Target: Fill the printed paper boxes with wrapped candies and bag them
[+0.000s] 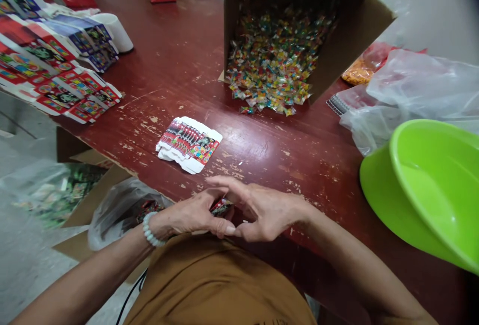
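Note:
Near the front edge of the red table (187, 78), my left hand (198, 215) is wrapped round a small dark, colourful printed box (221, 207). A pale bead bracelet circles the left wrist. My right hand (262, 210) meets it from the other side, its fingers curved beside the box and its thumb tip near the left thumb. Whether the right fingers grip the box is partly hidden. Just beyond the hands lies a fanned stack of flat printed cartons (189, 143), red and white.
An open cardboard box (348, 41) spills small wrapped packets (273, 66) at the back. A green basin (377, 185) stands right, near plastic bags (422, 81). Stacked cartons (56, 78) cover the left. Below the edge sits a bag-lined box (112, 210).

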`<control>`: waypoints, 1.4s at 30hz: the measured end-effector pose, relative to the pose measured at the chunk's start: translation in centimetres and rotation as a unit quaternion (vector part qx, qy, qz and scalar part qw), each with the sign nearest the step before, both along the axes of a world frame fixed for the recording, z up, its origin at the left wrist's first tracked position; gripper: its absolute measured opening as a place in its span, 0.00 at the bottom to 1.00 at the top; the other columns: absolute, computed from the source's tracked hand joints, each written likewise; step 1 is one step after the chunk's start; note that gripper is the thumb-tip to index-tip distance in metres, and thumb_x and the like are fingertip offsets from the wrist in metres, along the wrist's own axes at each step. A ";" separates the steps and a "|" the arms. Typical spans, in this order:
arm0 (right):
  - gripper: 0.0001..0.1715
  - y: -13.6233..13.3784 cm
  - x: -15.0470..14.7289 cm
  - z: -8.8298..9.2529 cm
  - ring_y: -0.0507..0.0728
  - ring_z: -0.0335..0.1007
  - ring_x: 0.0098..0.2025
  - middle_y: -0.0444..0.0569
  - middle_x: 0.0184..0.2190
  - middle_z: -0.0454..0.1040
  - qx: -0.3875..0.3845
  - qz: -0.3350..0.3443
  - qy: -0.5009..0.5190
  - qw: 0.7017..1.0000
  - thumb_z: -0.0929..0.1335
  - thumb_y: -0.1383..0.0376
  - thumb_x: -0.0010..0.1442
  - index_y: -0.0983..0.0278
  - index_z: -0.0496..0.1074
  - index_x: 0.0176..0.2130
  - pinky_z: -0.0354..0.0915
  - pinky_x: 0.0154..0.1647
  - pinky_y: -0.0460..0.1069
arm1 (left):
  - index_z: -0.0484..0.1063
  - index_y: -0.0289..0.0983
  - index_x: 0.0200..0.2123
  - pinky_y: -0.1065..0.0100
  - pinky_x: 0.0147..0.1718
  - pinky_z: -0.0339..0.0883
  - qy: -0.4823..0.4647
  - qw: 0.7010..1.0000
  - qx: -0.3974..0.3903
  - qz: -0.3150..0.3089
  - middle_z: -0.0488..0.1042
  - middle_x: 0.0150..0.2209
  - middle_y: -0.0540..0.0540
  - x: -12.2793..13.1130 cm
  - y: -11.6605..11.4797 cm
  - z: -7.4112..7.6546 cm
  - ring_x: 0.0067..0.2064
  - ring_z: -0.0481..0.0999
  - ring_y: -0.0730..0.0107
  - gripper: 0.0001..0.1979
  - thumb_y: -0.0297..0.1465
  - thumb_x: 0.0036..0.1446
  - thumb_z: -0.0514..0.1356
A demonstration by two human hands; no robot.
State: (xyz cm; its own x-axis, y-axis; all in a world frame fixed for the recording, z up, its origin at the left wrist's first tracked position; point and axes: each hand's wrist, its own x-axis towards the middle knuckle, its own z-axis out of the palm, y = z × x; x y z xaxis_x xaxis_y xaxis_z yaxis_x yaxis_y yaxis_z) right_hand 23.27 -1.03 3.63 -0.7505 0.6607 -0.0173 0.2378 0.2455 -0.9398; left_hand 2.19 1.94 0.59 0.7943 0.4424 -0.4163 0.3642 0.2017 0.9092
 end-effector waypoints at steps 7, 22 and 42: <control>0.50 -0.4 0.3 -1.2 0.54 0.71 0.32 0.53 0.50 0.75 0.029 -0.227 0.012 0.973 0.70 0.67 0.57 0.55 0.47 0.71 0.69 0.32 0.49 | 0.72 0.35 0.35 0.71 0.25 0.64 0.007 0.987 -0.087 0.134 0.72 0.24 0.52 0.6 0.1 0.4 0.23 0.70 0.74 0.16 0.39 0.49 0.71; 0.12 -0.1 -2.5 -4.1 0.56 0.74 0.38 0.48 0.36 0.79 -0.045 -0.445 0.139 0.883 0.68 0.60 0.62 0.62 0.79 0.43 0.69 0.43 0.51 | 0.68 0.39 0.48 0.68 0.41 0.74 -0.112 0.922 0.029 0.369 0.79 0.39 0.48 1.9 -0.8 -0.5 0.40 0.79 0.67 0.24 0.34 0.49 0.71; 0.21 0.7 -1.9 -5.2 0.50 0.69 0.29 0.40 0.28 0.74 -0.218 -0.404 0.237 0.856 0.78 0.62 0.48 0.61 0.75 0.42 0.66 0.33 0.47 | 0.75 0.35 0.36 0.76 0.34 0.70 -0.117 0.912 0.033 0.391 0.77 0.33 0.50 0.9 -1.4 -1.0 0.33 0.74 0.75 0.12 0.36 0.54 0.70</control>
State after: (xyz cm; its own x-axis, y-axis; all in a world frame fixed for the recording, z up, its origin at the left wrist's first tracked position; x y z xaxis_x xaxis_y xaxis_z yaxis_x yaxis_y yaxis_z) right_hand 21.35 -0.33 -1.53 -0.0430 0.9758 -0.2146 -0.2702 -0.2182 -0.9378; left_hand 3.13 0.58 -0.44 0.2882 0.9302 -0.2272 -0.0742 0.2582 0.9632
